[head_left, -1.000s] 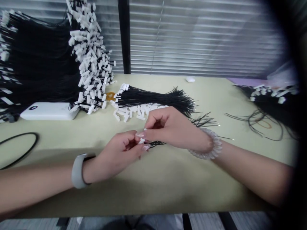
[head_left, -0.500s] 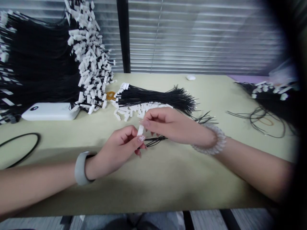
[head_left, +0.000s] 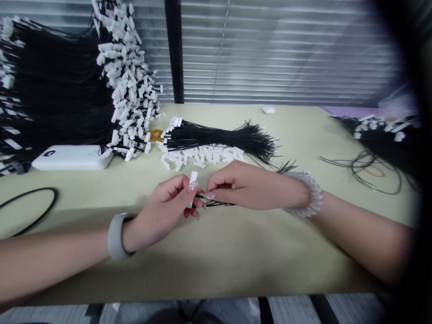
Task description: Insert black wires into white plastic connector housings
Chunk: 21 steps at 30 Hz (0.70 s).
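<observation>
Okay, head view: forearms [head_left: 60, 256] slant inward over the desk [head_left: 253, 252]; left hand [head_left: 162, 207], thumb on top, pinches a tilted white plastic piece [head_left: 193, 177]; right hand [head_left: 249, 185], fingers curled, pinches a black wire [head_left: 200, 196] beside it.

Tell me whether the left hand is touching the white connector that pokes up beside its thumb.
Touching. The head view shows the left hand pinching the connector, thumb across it.

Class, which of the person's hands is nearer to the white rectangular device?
Left. The left hand is right of the white device, closer to the camera; the right hand is farther right, past the left hand.
</observation>
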Each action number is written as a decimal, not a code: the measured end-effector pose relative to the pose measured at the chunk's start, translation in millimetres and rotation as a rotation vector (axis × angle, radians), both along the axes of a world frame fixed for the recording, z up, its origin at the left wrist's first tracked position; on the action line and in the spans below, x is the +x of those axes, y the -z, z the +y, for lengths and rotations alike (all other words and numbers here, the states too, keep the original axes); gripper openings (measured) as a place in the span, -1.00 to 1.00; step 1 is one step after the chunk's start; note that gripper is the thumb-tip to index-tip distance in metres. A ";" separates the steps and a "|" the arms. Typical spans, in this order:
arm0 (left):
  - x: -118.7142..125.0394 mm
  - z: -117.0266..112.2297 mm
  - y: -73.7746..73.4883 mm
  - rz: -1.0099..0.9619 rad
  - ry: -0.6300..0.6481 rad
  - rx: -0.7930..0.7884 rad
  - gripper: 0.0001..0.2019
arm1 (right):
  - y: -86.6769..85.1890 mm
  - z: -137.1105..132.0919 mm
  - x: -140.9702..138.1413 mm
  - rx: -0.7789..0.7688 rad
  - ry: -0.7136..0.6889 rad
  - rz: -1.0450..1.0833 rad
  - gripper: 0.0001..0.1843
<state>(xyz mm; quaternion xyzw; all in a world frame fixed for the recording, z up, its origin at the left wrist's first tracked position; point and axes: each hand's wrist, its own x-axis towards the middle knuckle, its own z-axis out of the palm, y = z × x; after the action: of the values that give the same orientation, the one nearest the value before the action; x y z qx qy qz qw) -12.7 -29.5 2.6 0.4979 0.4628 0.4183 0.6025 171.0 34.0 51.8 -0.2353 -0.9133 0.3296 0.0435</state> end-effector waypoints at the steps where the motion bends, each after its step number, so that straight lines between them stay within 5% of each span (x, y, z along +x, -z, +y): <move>1: -0.1 0.1 0.2 -0.002 0.002 0.000 -0.77 | 0.2 -0.8 -0.3 0.000 0.008 0.001 -0.74; 12: -0.5 -1.1 -0.2 -0.008 0.024 0.035 -0.79 | 4.3 -8.8 0.3 -0.074 0.086 0.081 -0.69; 21: -1.8 -1.9 -3.8 0.103 0.080 0.101 -0.77 | 3.8 -16.4 -2.9 0.071 0.063 0.084 -0.72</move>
<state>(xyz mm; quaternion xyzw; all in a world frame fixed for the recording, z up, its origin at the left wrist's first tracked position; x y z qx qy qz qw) -14.5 -31.3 6.4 0.5664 0.4512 0.3907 0.5683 168.1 17.6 48.0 -0.2482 -0.9139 0.3050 0.1006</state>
